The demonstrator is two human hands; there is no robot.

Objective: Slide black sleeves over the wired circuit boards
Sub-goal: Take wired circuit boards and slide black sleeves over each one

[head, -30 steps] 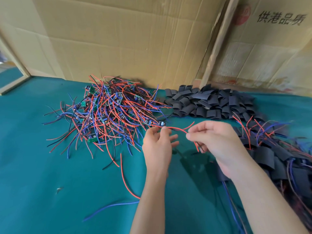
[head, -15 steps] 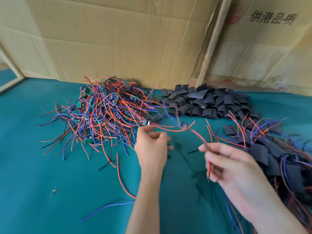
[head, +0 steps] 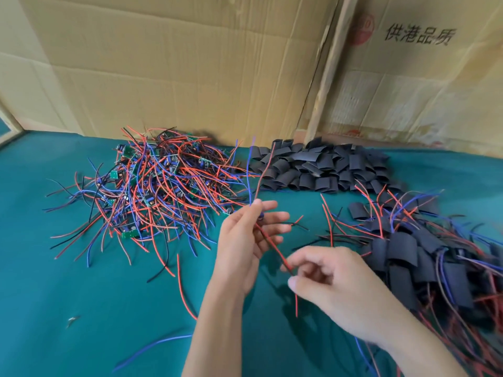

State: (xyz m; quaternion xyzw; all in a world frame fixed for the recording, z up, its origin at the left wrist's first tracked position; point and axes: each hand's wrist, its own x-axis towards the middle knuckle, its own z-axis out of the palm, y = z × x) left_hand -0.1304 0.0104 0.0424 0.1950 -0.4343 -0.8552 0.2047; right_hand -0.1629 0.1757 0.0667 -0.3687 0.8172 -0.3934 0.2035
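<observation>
My left hand [head: 246, 242] grips one wired circuit board [head: 261, 215] above the green cloth; its red and blue leads stand up past my fingers. A red and black lead runs down from the board into my right hand [head: 330, 281], which pinches it between thumb and fingers. The tangled heap of bare wired boards [head: 152, 186] lies to the left. A pile of loose black sleeves [head: 315, 167] sits at the back centre. Boards wearing black sleeves [head: 424, 257] are heaped at the right.
Flattened cardboard [head: 190, 63] stands upright behind the piles. The green cloth [head: 81, 308] covers the table. A loose red wire [head: 183, 289] and a loose blue wire [head: 152, 349] lie on it near my left forearm, and a small metal scrap [head: 72, 319] lies at the lower left.
The board has come free of the left heap and now stands upright in my left hand. My right hand has slid down along the red lead, toward me.
</observation>
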